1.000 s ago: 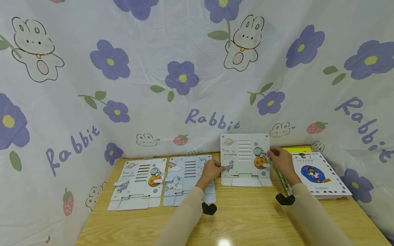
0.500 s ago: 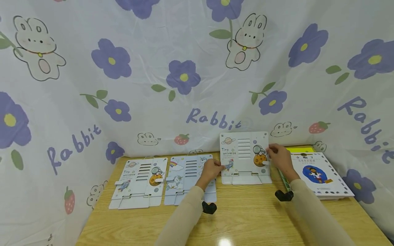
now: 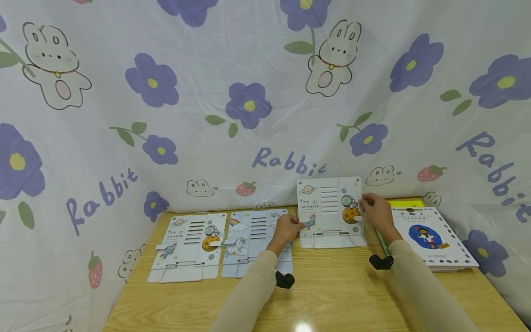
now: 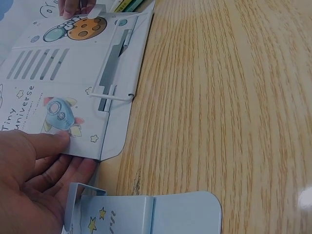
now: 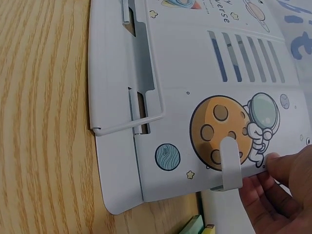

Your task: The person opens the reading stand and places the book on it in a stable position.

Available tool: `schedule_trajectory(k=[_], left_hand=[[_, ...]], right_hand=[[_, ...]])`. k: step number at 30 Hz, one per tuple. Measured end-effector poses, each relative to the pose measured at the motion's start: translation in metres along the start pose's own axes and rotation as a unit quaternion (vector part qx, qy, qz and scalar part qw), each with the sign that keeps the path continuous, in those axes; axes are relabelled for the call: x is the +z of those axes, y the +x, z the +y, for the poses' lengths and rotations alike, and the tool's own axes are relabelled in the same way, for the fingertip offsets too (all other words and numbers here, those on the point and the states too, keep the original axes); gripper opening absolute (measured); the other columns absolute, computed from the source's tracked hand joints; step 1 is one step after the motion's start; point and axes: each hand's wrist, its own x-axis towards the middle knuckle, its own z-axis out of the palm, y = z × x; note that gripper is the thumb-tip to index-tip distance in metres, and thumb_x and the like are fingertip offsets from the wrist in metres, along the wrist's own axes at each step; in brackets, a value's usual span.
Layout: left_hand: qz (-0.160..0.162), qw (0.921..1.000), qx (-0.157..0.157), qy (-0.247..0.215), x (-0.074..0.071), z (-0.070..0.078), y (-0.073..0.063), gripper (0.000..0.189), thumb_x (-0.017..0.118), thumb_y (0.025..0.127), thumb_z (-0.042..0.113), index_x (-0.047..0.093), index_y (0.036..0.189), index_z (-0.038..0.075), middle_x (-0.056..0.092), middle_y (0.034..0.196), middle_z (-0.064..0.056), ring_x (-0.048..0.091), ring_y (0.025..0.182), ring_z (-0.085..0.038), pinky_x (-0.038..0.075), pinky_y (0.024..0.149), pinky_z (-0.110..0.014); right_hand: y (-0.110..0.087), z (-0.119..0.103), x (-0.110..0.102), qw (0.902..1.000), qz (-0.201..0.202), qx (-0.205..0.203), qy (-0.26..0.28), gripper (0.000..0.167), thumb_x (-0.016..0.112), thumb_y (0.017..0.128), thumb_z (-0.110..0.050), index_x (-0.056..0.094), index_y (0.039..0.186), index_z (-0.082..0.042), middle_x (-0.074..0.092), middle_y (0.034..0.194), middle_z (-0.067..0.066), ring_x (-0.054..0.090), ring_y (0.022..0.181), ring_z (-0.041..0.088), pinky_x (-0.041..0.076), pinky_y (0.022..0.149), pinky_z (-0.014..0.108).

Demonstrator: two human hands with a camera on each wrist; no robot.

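A white metal book stand (image 3: 330, 221) printed "Tiny universe" is propped up at the back of the table, its plate leaning and its base ledge on the wood. My left hand (image 3: 286, 229) pinches its left edge beside the rocket picture, thumb in front and fingers behind. At the opposite edge, near the astronaut and orange planet, my right hand (image 3: 378, 213) grips the plate between thumb and fingers. The right wrist view shows a small white page clip (image 5: 230, 163) just beside that thumb. A wire page holder (image 4: 109, 96) runs across the ledge.
To the left stand a pale blue unicorn book stand (image 3: 249, 244), partly behind my left forearm, and another Tiny universe stand (image 3: 186, 249). A stack of books (image 3: 433, 237) lies at the right. A rabbit-print curtain (image 3: 215, 138) hangs directly behind the table (image 3: 332, 295).
The held stand has shifted slightly back and to the left, with both hands keeping their grip. The other stands and the books stay where they were.
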Motion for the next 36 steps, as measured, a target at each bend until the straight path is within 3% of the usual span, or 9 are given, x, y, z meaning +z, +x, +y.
schedule_trajectory(k=[15,30,36], left_hand=[[0.019,0.9997,0.001,0.019,0.0034,0.0057,-0.0024,0.021,0.077,0.096,0.010,0.075,0.109,-0.006,0.078,0.092,-0.014,0.073,0.070,-0.018,0.058,0.061,-0.024],[0.023,0.9995,0.003,0.024,0.0046,0.0049,-0.0015,0.020,0.076,0.098,0.011,0.076,0.109,-0.005,0.079,0.096,-0.016,0.072,0.073,-0.016,0.059,0.063,-0.026],[0.022,0.9995,0.007,0.022,0.0065,0.0021,0.0011,0.022,0.076,0.098,0.012,0.075,0.111,-0.005,0.078,0.100,-0.016,0.071,0.075,-0.015,0.057,0.065,-0.026]], right_hand=[[0.0014,0.0033,0.0000,0.9999,0.003,0.014,0.001,0.040,0.056,0.112,-0.019,0.061,0.142,0.006,0.068,0.125,0.028,0.067,0.107,0.037,0.057,0.087,0.042],[0.0012,0.0022,0.0004,0.9998,0.019,0.001,0.002,0.036,0.057,0.111,-0.018,0.064,0.138,0.005,0.071,0.116,0.026,0.069,0.096,0.035,0.052,0.073,0.030],[-0.0008,0.0001,-0.0010,0.9997,0.022,0.002,-0.007,0.035,0.057,0.111,-0.018,0.065,0.137,0.005,0.070,0.116,0.026,0.067,0.096,0.034,0.051,0.075,0.032]])
